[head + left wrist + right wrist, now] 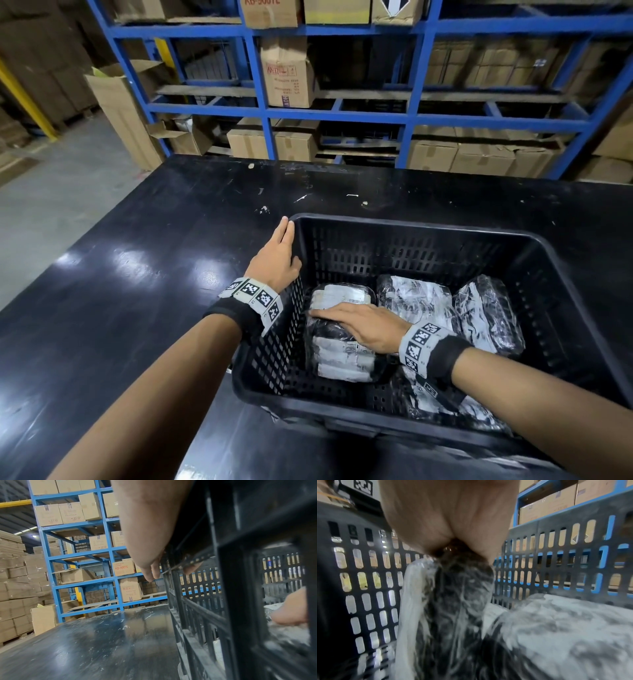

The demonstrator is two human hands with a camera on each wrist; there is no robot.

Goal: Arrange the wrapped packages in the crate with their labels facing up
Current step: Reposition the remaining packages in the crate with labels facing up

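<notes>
right hand (pixel 363 327) lay flat, fingers straight and together, pressing on the left package (pixel 342 335) at the left wall of the black crate (pixel 428 240); white labels showed on its top. a 2nd package (pixel 416 301) lay in the middle and a 3rd (pixel 489 315) toward the right wall, tilted. left hand (pixel 277 257) rested on the crate's left rim, fingers extended outside, thumb inside. the crate stood near the front edge of the black bench (pixel 137 274). blue shelving (pixel 263 113) held cardboard boxes (pixel 287 78) beyond.
</notes>
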